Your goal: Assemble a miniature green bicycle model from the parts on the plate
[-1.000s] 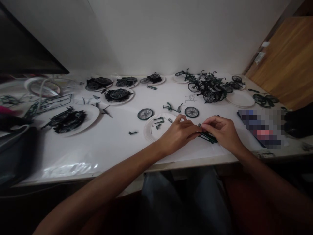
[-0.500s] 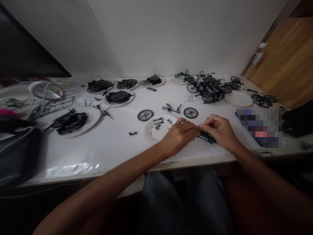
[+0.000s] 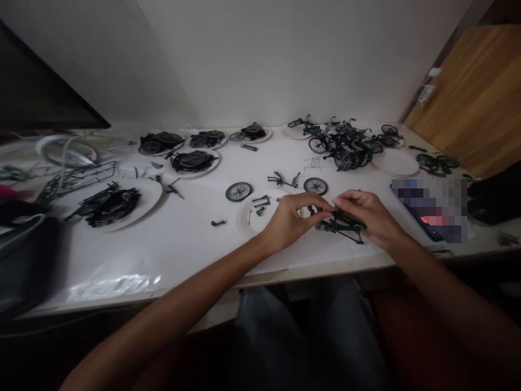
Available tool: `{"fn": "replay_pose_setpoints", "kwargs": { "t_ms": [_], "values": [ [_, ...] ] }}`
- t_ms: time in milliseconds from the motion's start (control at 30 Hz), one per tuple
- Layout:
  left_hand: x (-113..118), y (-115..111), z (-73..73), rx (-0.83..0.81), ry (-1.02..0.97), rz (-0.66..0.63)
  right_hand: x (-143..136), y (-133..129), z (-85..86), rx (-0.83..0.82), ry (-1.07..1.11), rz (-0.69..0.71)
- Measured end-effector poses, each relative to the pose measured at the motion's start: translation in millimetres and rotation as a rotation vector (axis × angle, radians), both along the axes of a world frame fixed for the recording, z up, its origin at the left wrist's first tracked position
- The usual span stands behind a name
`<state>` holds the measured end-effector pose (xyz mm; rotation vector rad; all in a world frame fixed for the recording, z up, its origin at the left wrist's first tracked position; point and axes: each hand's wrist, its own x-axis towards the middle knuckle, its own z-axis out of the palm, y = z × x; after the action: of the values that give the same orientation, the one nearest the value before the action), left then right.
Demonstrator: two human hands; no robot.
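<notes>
- Together, both bare hands work near the table's front edge on one dark green miniature bicycle part (image 3: 348,227), which is held between them just above the white table (image 3: 179,255).
- The left hand (image 3: 293,220) pinches that part's left end between thumb and forefinger, a narrow grip; the exact contact is too small to make out.
- The right hand (image 3: 368,220) closes thumb and fingers on its upper side, near the left fingertips; its other fingers are partly hidden.
- Just beside the left hand, and partly covered by it, sits a ribbed paper plate (image 3: 243,217) bearing several small dark pieces (image 3: 261,202).
- Beyond this plate, a slender green branched piece (image 3: 280,178) lies between a left wheel (image 3: 239,191) and a right wheel (image 3: 315,187).
- A small bent piece (image 3: 218,223) lies left of the plate.
- Farther back on the right, miniature bicycles (image 3: 345,155) stand crowded together.
- At far left, a larger plate (image 3: 153,200) holds a dark heap of parts (image 3: 116,205).
</notes>
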<state>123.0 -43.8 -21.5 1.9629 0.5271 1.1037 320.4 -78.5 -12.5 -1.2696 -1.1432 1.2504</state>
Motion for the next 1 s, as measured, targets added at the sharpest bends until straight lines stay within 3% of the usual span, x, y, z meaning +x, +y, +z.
{"fn": "replay_pose_setpoints", "kwargs": {
  "t_ms": [267,600,1000],
  "values": [
    [2,4,-3.7,-0.156,-0.026,-0.011,-8,3,1.0,-0.199,0.172,0.028],
    [0,9,-5.2,-0.389,-0.132,-0.064,2,6,-5.7,-0.186,0.168,0.160],
    [-3,2,2.9,-0.367,-0.060,-0.199,8,4,-3.4,-0.119,0.035,0.315]
  ]
}}
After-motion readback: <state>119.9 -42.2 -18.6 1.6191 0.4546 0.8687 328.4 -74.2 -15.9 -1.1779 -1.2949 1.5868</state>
